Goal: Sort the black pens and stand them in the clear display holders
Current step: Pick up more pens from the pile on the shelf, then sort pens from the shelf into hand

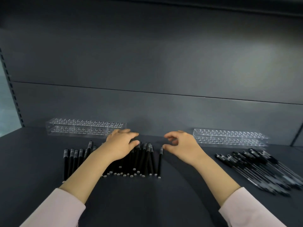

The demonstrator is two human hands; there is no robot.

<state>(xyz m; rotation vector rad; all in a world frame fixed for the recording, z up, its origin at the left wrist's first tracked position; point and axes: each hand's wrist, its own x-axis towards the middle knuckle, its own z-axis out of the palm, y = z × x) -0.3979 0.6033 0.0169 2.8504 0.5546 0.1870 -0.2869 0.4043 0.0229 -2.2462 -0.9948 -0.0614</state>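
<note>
A row of matte black pens (141, 163) with silver ends lies on the dark shelf (172, 202), tips pointing away from me. My left hand (121, 145) rests flat over the far ends of these pens, fingers spread. My right hand (182, 146) hovers just right of the row, fingers curled and apart, holding nothing; its thumb is close to the tip of the rightmost pen (159, 163). A second heap of glossy black pens (260, 169) lies at the right. Two clear holders with hole grids stand at the back: the left holder (85, 128) and the right holder (229, 137), both without pens.
A dark back panel (147, 71) rises directly behind the holders. A slotted upright (11, 89) runs along the far left edge. Pale pink sleeves cover both forearms near the frame's bottom.
</note>
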